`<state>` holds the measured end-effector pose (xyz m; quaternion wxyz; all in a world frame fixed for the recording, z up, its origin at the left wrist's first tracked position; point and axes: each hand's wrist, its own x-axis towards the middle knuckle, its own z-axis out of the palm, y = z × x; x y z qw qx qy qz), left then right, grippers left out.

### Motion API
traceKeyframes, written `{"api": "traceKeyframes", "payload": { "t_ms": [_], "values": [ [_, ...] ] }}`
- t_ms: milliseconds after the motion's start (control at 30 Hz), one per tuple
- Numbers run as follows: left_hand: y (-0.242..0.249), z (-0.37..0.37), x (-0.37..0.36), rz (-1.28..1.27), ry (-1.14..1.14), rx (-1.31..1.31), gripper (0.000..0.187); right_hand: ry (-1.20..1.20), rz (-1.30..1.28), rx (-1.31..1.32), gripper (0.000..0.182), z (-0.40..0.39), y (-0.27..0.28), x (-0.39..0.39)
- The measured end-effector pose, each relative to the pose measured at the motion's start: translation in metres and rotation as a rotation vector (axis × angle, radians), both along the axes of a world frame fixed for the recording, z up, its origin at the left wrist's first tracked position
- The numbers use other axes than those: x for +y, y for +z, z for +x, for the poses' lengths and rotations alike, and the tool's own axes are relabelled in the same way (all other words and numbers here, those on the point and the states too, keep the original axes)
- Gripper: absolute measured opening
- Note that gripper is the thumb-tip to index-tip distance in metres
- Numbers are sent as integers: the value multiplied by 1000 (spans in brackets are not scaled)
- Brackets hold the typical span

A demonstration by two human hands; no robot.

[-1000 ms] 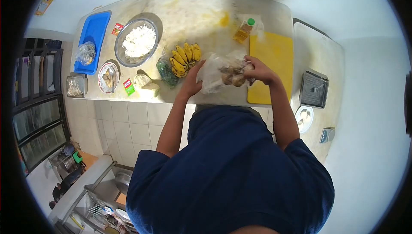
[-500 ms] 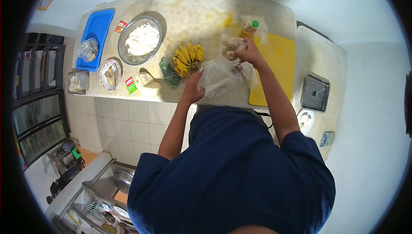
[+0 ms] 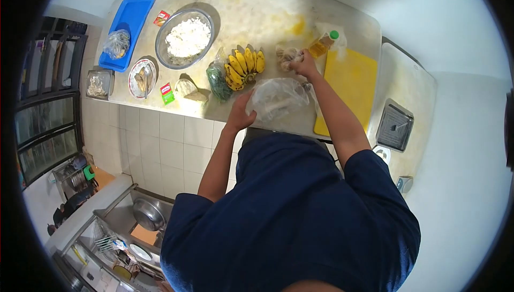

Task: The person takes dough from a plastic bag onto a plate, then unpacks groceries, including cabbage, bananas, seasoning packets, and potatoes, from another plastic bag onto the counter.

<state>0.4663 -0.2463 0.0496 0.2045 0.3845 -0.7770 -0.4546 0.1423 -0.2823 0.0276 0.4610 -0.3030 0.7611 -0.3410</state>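
Observation:
My left hand (image 3: 242, 112) is closed on the left edge of a crumpled clear plastic bag (image 3: 278, 98), with a pale long shape showing through it. My right hand (image 3: 305, 66) pinches a small clear bag of brownish lumps (image 3: 288, 56), whose contents I cannot make out, low over or on the table. Left of the clear bag lies a bunch of yellow bananas (image 3: 245, 66), beside a bag of green leaves (image 3: 218, 82). A bottle of yellow oil with a green cap (image 3: 321, 44) leans just beyond my right hand.
A yellow cutting board (image 3: 350, 88) lies under my right forearm's side. Leftward stand a metal bowl of white shreds (image 3: 187, 39), a plate with brown pieces (image 3: 143, 79), a cabbage piece (image 3: 191, 93), a green sachet (image 3: 167, 93) and a blue tray (image 3: 128, 21). A black tray (image 3: 395, 125) sits at right.
The small bag of brownish lumps has come down and slightly left with my right hand, uncovering more of the oil bottle. My left hand keeps hold of the clear bag. The view has shifted slightly.

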Motion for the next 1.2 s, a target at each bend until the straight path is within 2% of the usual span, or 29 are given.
{"api": "traceKeyframes", "payload": {
  "t_ms": [67,167,267,367,467,567,667,767,867,933,1067,1200],
  "values": [
    [1,-4,-1,13,4,3,72,-17,41,50,60,2,6,0],
    [1,-11,-3,-9,-6,-4,71,-13,-62,323,60,-7,-33,4],
    [-1,-15,-3,-49,-10,19,71,63,-19,554,63,-11,-16,12],
    [-9,-19,-5,-58,-24,12,71,147,-67,631,62,-19,-17,22],
    [-9,-19,-6,-36,-34,4,71,33,63,338,62,-22,-10,27],
    [-6,-17,-6,-8,-37,2,71,46,43,325,64,-37,-50,35],
    [-7,-17,-7,-13,-55,-13,72,95,-86,569,54,-24,-7,49],
    [1,-19,-8,32,-78,-14,73,-116,-437,485,37,-8,22,57],
    [-4,-18,-8,-31,-82,-2,75,50,-488,373,19,25,84,78],
    [-3,-18,-8,-14,-94,-4,77,318,-579,364,16,45,85,92],
    [-9,-18,-9,-4,-133,10,80,711,-564,338,16,73,42,96],
    [-4,-15,-5,37,-152,-16,81,948,-352,468,19,92,3,90]
  ]
}}
